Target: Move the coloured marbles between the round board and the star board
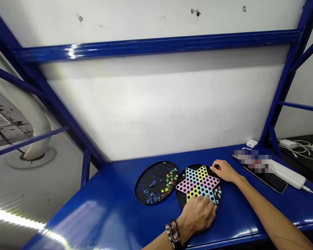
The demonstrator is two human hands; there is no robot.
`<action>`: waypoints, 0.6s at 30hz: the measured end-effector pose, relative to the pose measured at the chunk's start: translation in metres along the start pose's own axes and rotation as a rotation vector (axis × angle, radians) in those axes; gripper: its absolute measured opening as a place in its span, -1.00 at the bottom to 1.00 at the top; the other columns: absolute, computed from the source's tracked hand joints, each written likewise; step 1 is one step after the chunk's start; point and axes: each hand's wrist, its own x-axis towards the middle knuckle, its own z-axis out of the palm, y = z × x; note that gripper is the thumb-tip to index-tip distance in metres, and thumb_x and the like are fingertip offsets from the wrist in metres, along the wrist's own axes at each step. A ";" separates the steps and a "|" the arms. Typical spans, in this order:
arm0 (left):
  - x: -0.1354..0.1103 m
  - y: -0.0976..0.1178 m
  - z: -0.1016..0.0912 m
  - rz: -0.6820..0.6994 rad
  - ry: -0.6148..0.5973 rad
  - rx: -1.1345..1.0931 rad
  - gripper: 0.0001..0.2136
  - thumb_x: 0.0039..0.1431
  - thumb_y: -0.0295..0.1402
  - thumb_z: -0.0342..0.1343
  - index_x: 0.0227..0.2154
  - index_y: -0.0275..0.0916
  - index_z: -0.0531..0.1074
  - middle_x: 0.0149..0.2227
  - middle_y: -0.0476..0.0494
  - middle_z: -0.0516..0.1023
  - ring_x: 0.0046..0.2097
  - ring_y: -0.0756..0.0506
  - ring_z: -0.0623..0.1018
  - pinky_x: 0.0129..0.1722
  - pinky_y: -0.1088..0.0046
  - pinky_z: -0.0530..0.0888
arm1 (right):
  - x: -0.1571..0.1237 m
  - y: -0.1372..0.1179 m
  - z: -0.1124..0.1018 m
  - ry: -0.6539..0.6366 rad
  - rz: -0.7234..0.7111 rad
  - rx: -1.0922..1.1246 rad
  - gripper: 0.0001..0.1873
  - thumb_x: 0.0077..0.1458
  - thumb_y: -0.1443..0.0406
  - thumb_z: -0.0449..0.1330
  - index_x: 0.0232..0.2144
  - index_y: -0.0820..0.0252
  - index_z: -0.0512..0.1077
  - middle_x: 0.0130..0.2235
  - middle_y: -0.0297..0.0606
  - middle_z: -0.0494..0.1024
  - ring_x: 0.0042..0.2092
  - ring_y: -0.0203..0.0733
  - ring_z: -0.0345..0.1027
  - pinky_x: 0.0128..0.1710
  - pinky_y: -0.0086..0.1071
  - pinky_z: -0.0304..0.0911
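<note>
A round black Chinese checkers board (198,184) with a pastel star of black holes lies on the blue bench. My left hand (197,215), with bracelets on its wrist, is over the board's lower edge, its fingertips on the star's blue and yellow points. Whether those fingers hold a marble is hidden. My right hand (223,171) rests at the board's upper right rim and holds nothing visible. Several marbles (217,194) sit in the board's black right section. To the left lies a second round black board (156,182), with several coloured marbles (169,178) gathered along its right side.
The blue metal bench (106,198) has a white wall and blue frame bars behind it. To the right of the boards lie a phone (266,182), a white power strip (288,175) and a small white box (251,143). White cables (299,149) lie beyond the bench's far right.
</note>
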 end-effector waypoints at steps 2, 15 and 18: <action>0.000 -0.001 -0.001 0.015 -0.025 -0.008 -0.78 0.31 -0.34 -0.09 -0.46 -0.23 0.30 -0.47 -0.04 0.43 -0.48 0.00 0.44 -0.54 0.47 0.31 | 0.000 0.000 0.000 0.000 0.002 0.003 -0.67 0.17 0.09 0.04 -0.51 0.13 0.39 -0.41 -0.32 0.48 -0.39 -0.26 0.28 -0.38 -0.38 0.12; 0.000 0.001 -0.003 -0.080 -0.130 -0.072 -0.71 0.32 -0.27 -0.10 -0.48 -0.23 0.37 -0.42 -0.06 0.47 -0.41 -0.03 0.45 -0.46 0.47 0.32 | 0.002 0.003 0.003 -0.004 -0.002 0.002 -0.67 0.17 0.08 0.04 -0.49 0.13 0.41 -0.40 -0.31 0.48 -0.39 -0.25 0.28 -0.38 -0.38 0.12; 0.000 0.001 -0.004 -0.088 -0.136 -0.109 -0.70 0.32 -0.28 -0.12 -0.50 -0.24 0.36 -0.44 -0.04 0.47 -0.45 0.00 0.42 -0.48 0.48 0.27 | 0.002 0.003 0.003 -0.005 -0.002 0.003 -0.67 0.17 0.08 0.04 -0.49 0.13 0.40 -0.40 -0.31 0.48 -0.39 -0.25 0.28 -0.38 -0.38 0.12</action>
